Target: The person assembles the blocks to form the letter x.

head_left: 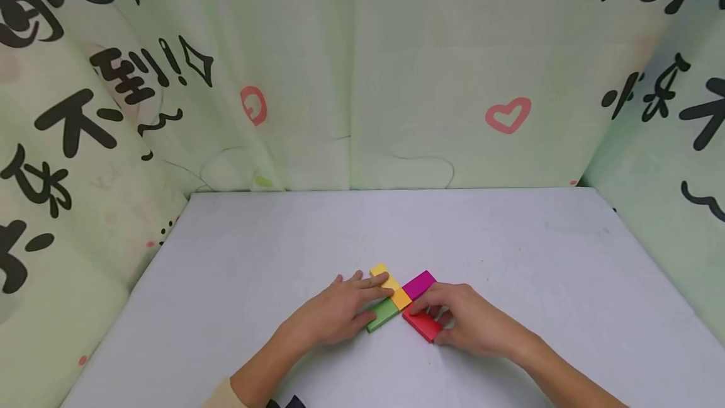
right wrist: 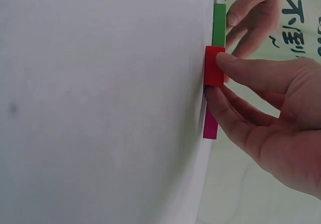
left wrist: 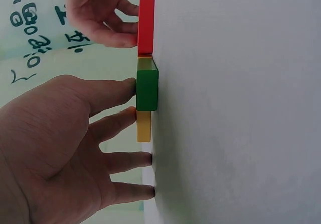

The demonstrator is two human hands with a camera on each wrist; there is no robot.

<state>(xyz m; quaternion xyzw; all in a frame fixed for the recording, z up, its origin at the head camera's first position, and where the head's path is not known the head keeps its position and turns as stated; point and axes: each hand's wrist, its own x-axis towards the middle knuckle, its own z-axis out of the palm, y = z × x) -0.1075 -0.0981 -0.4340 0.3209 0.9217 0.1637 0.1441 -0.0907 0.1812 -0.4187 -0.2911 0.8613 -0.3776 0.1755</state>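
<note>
Flat coloured blocks lie together on the white table in a cross-like shape. Its yellow piece (head_left: 401, 299) is at the centre and runs to the far left, a magenta block (head_left: 419, 285) points far right, a green block (head_left: 382, 315) near left and a red block (head_left: 423, 325) near right. My left hand (head_left: 340, 310) spreads over the yellow and green blocks, thumb at the green one and fingertips on the yellow. With thumb and fingers, my right hand (head_left: 472, 320) pinches the red block, whose end faces the camera in the right wrist view.
The white tabletop (head_left: 283, 238) reaches back to a pale green curtain (head_left: 419, 80) with black writing and pink hearts, which also hangs along both sides. Part of a small dark object (head_left: 294, 402) shows at the bottom edge, near the left sleeve.
</note>
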